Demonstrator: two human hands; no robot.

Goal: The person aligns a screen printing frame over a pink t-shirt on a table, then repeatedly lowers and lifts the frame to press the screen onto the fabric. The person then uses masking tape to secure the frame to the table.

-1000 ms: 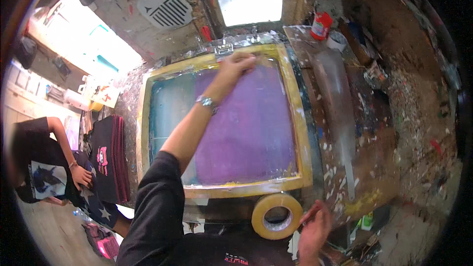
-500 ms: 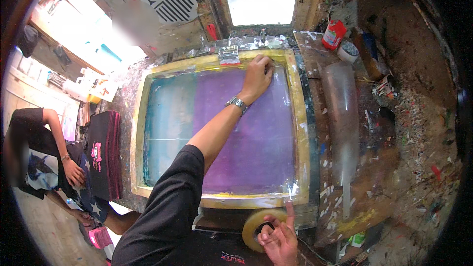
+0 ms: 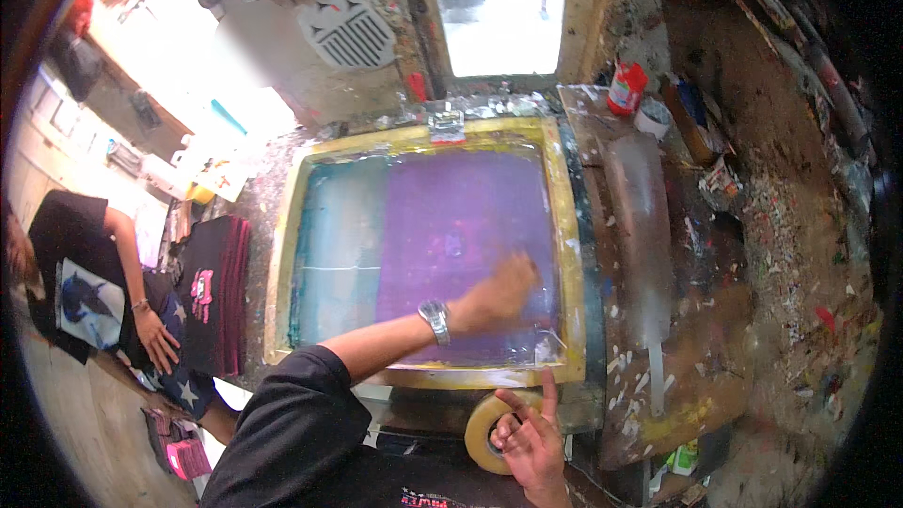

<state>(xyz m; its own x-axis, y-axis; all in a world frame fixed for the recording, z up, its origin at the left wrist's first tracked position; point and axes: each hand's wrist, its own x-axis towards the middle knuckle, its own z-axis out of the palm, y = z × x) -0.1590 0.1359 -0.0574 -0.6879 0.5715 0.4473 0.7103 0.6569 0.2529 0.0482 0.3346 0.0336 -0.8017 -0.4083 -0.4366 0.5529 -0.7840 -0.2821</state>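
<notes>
A screen-printing frame (image 3: 571,254) with yellowish wooden sides lies flat in front of me. Its mesh is teal on the left and purple (image 3: 423,273) over the rest. My left hand (image 3: 508,290), with a watch (image 3: 435,322) on its wrist, is over the right part of the mesh; motion smears its fingers. By the frame's near right corner, my right hand (image 3: 530,442) has a roll of yellowish clear tape (image 3: 482,433), some fingers curled at its hole and others stretched out. A shiny crinkled patch (image 3: 547,346) shows at that corner of the mesh.
A metal hinge clamp (image 3: 447,126) sits at the frame's far side. To the right are a long translucent sheet (image 3: 644,235), a red-and-white container (image 3: 625,89) and a white cup (image 3: 653,119). Left, dark printed fabric pieces (image 3: 214,296) are stacked beside another person (image 3: 94,263).
My left hand has come from the frame's far edge toward me, down over the right part of the mesh. My right hand stays near the near corner with the tape roll.
</notes>
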